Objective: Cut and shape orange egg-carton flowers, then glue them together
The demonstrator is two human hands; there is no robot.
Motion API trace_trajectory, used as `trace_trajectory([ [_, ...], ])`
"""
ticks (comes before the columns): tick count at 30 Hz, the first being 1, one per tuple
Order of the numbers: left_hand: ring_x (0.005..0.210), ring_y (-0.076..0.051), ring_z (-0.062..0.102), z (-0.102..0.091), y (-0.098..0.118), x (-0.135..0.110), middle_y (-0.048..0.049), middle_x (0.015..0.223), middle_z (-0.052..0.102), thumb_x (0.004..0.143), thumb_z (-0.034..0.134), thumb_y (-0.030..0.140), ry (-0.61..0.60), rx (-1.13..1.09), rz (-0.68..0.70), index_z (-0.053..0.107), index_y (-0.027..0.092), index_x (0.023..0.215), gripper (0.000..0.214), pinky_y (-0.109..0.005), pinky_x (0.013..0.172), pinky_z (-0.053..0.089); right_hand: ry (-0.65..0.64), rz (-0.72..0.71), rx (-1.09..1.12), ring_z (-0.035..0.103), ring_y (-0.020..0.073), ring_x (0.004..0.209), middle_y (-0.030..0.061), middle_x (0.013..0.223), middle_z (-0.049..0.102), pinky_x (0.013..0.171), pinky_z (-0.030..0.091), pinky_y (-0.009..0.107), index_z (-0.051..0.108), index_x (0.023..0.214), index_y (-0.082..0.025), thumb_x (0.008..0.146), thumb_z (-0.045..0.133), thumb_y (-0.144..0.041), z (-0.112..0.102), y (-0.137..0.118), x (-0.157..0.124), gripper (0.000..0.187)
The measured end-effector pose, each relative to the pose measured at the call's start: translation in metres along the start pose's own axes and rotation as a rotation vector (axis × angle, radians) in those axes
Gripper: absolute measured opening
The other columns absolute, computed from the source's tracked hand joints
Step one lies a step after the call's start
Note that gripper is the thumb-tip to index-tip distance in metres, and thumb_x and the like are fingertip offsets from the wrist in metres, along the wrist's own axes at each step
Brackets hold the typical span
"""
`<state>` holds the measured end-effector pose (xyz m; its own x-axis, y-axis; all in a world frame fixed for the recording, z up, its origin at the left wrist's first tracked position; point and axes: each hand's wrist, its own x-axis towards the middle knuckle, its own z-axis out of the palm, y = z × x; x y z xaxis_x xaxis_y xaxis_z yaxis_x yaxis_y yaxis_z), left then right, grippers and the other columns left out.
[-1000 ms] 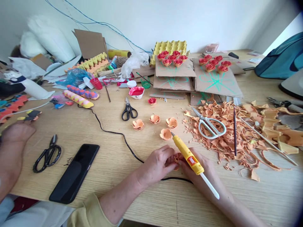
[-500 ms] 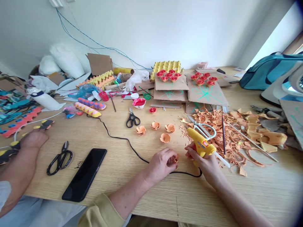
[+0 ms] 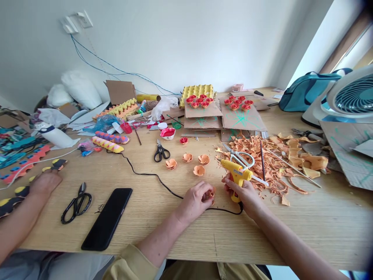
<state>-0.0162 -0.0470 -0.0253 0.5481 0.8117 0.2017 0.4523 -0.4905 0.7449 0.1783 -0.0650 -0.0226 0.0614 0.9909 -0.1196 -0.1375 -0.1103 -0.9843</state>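
Note:
Between the fingertips of my left hand (image 3: pixel 196 202) is a small orange paper flower piece (image 3: pixel 213 193), mostly hidden by the fingers. My right hand (image 3: pixel 244 194) grips the handle of a yellow hot glue gun (image 3: pixel 237 171), its nozzle pointing up and left and a white glue stick (image 3: pixel 260 180) sticking out the back. The black cord (image 3: pixel 224 210) runs from the gun behind my left hand. Ahead of my hands sit several orange cupped flowers (image 3: pixel 199 170) and one red flower (image 3: pixel 183 140). White-handled scissors (image 3: pixel 242 158) lie just beyond the gun.
Orange carton scraps (image 3: pixel 274 167) heap on the right, near a fan (image 3: pixel 354 91). Cardboard sheets (image 3: pixel 244 119) bear red flowers. Black scissors (image 3: pixel 161 151), another black pair (image 3: pixel 76 204) and a phone (image 3: pixel 107 219) lie leftward. A co-worker's hand (image 3: pixel 46 182) rests at far left.
The view has shifted, bringing more of the fan into sight. My right hand still holds the glue gun, now tilted slightly flatter; my left hand keeps the orange piece.

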Motion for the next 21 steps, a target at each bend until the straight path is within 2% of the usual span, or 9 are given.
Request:
trace_trajectory([
  [10, 0.065, -0.009, 0.051, -0.001, 0.002, -0.001, 0.0032, 0.079, 0.054, 0.077, 0.063, 0.003, -0.014, -0.022, -0.012, 0.061, 0.018, 0.089, 0.018, -0.019, 0.063, 0.043, -0.052, -0.001, -0.008, 0.05, 0.0119, 0.059, -0.0021, 0.066, 0.058, 0.057, 0.037, 0.025, 0.061, 0.085, -0.019, 0.079, 0.073, -0.05, -0.004, 0.003, -0.001, 0.034],
  [21, 0.062, -0.009, 0.049, -0.002, -0.002, 0.001, 0.0038, 0.075, 0.055, 0.075, 0.065, 0.005, -0.006, -0.074, -0.05, 0.061, 0.017, 0.084, 0.016, -0.019, 0.059, 0.04, -0.146, 0.099, 0.25, 0.052, 0.0113, 0.061, -0.0001, 0.078, 0.059, 0.057, 0.041, 0.024, 0.06, 0.09, -0.02, 0.075, 0.077, -0.049, 0.002, -0.007, -0.008, 0.037],
])
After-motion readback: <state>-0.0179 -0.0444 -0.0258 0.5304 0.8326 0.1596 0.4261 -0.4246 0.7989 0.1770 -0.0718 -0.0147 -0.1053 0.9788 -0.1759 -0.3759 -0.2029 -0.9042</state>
